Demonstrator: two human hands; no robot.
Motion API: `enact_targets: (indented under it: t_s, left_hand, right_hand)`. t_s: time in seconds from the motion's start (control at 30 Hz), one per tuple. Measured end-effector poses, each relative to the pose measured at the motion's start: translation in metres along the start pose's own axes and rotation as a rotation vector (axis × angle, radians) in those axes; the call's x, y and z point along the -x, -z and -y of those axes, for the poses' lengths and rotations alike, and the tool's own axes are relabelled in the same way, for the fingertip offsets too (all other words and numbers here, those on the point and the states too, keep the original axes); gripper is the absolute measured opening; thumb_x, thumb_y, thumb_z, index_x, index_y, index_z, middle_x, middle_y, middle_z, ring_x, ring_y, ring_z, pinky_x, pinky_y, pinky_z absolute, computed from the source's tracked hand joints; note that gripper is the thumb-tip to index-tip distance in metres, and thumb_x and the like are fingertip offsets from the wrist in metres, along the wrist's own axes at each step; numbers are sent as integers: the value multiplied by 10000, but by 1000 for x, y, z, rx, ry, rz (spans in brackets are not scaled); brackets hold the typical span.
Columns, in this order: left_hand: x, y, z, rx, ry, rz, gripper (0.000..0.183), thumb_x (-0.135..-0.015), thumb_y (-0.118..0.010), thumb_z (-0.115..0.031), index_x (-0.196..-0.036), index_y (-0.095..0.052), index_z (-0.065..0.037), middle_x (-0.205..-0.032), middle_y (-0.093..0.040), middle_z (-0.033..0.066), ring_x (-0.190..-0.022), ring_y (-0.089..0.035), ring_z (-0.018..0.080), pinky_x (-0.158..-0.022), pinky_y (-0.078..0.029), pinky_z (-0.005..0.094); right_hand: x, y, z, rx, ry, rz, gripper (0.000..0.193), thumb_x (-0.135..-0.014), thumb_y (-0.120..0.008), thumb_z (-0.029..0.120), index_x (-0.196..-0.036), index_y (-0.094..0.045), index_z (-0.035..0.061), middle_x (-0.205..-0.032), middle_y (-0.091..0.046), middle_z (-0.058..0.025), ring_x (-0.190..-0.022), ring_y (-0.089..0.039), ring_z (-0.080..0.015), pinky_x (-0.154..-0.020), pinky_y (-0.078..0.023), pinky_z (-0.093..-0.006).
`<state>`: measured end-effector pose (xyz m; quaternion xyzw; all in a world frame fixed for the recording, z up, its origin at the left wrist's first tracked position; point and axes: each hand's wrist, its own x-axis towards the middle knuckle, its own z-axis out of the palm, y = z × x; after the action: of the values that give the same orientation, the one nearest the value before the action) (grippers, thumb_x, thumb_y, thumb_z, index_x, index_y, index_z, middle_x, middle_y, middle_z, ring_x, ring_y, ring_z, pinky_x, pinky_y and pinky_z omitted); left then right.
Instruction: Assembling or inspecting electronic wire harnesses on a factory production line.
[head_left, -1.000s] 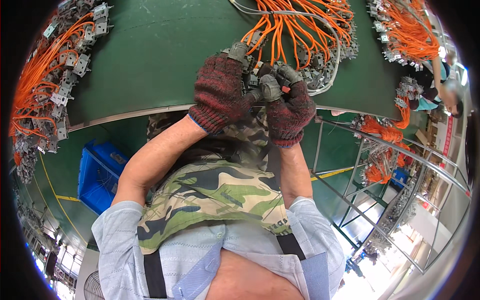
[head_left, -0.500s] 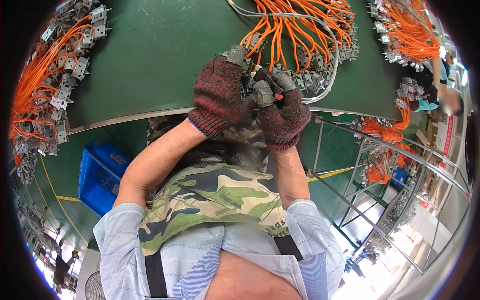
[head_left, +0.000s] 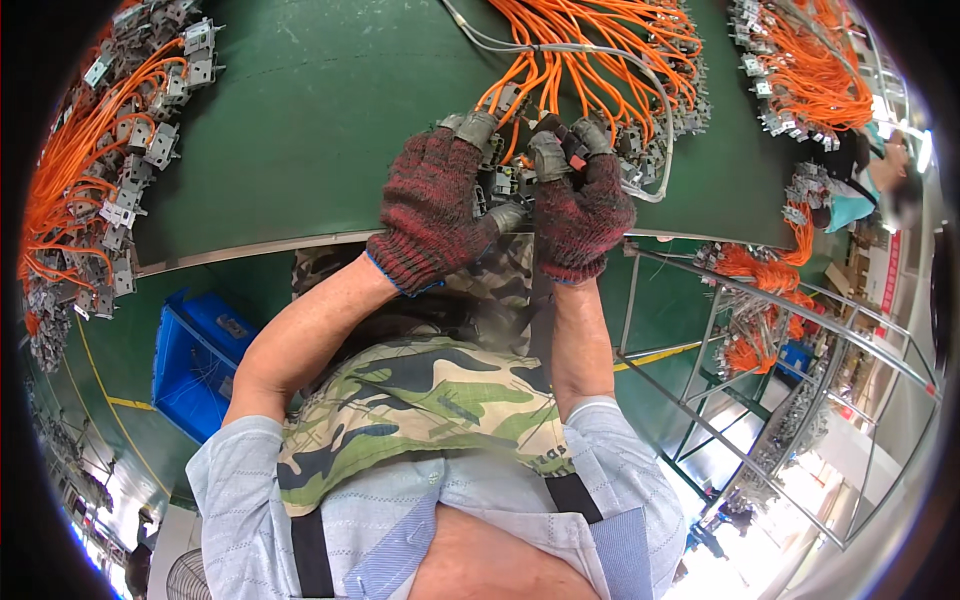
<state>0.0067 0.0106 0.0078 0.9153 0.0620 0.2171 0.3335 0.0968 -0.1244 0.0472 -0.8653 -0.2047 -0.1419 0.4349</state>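
My left hand (head_left: 435,195), in a dark red knitted glove with grey-taped fingertips, curls around grey metal connectors (head_left: 508,182) on the ends of orange cables (head_left: 540,65). Its thumb lies below the connectors and its fingers above. Close by on the right, my right hand (head_left: 582,205), gloved the same way, grips a small black tool with a red part (head_left: 577,158) between thumb and fingers. Most of the tool is hidden by the fingers, so its kind is unclear. Several more connectors fan out beyond both hands, with a grey-white cable (head_left: 655,85) looped over the bundle.
More orange cable bundles lie at the left (head_left: 75,190) and far right (head_left: 820,90) of the green table (head_left: 290,120). A blue crate (head_left: 190,365) stands below on the left. A metal rack (head_left: 690,400) is on the right, with another person (head_left: 865,185) beyond it.
My two hands have moved a little apart, the right one rightward with the black tool. More of the connectors shows between them, and my left thumb stands farther from the fingers.
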Motion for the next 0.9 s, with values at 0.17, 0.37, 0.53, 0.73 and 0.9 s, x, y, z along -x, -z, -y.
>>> enact_targets:
  t_s: [0.17,0.37,0.53,0.73,0.9]
  left_hand:
    - [1,-4,2,6,-2,-15,961,-764,-863,-382,-1511,-423,31,-1418,-553,281,-1294,-539,476,-1109,-429,562]
    - [2,-2,2,-7,-13,-26,973,-750,-876,-364,-1504,-420,47,-1383,-567,281,-1243,-557,469,-1076,-445,559]
    - [3,-2,1,12,-4,-29,974,-738,-886,-353,-1496,-425,48,-1359,-571,279,-1191,-569,463,-1049,-456,547]
    - [8,-1,5,14,-47,-54,1089,-720,-902,-434,-1534,-375,61,-1372,-567,266,-1175,-569,460,-1028,-472,534]
    - [8,5,13,86,-92,-54,1137,-708,-907,-468,-1556,-353,49,-1391,-563,260,-1177,-567,459,-1039,-473,530]
  right_hand:
    - [-3,-7,-5,4,50,-42,355,-884,-851,207,-1166,-730,27,-955,-789,-107,-783,-763,-203,-729,-591,-339]
    - [-6,-8,-4,-34,88,0,349,-878,-852,183,-1160,-719,27,-974,-790,-111,-808,-765,-207,-746,-594,-343]
    - [-6,-6,-6,-24,135,14,327,-881,-845,154,-1152,-712,29,-975,-793,-121,-800,-760,-205,-745,-595,-338]
    - [-4,-5,-18,-271,62,-25,257,-920,-799,94,-1142,-711,-4,-968,-794,-108,-819,-730,-116,-735,-588,-281]
    - [13,32,-5,-489,-44,98,295,-912,-799,75,-1175,-712,-28,-977,-788,-94,-857,-720,-129,-811,-598,-292]
